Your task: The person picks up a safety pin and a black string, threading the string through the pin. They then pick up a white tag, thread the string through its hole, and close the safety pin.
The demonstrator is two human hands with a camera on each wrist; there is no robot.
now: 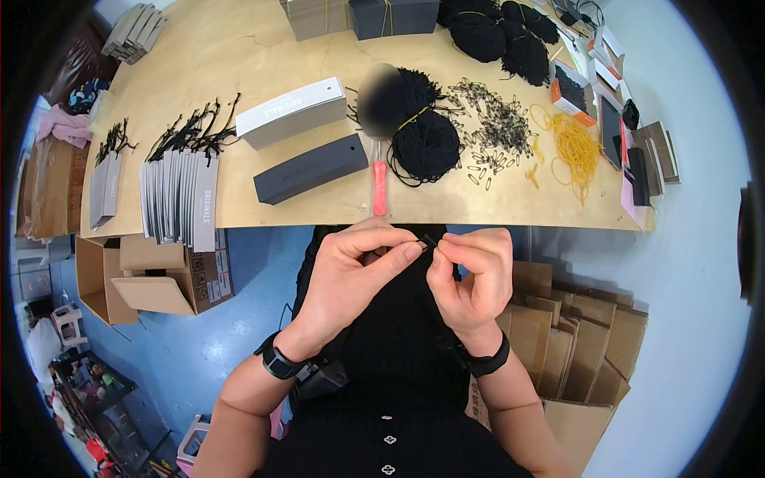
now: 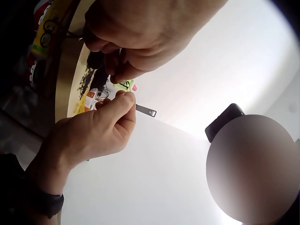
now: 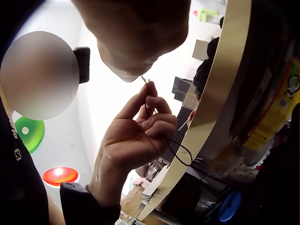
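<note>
Both hands meet in front of the body, just off the table's near edge. My left hand (image 1: 358, 267) pinches a thin black cord (image 1: 427, 240) between thumb and forefinger. In the right wrist view the cord (image 3: 190, 157) runs through the left hand (image 3: 136, 138) and hangs in a loop below its curled fingers, with short ends at the fingertips. My right hand (image 1: 474, 279) pinches at the same spot, its fingertips close to the left ones. In the left wrist view the right hand's (image 2: 101, 129) thumb and forefinger are pressed together; what lies between them is mostly hidden.
On the table (image 1: 263, 72) lie black cord bundles (image 1: 426, 147), scattered small pins (image 1: 494, 119), yellow rubber bands (image 1: 578, 151) and a pink-handled tool (image 1: 379, 190). Stacks of grey tags (image 1: 179, 199) with black cords, a white tag stack (image 1: 291, 111) and a dark tag stack (image 1: 311, 169) stand to the left.
</note>
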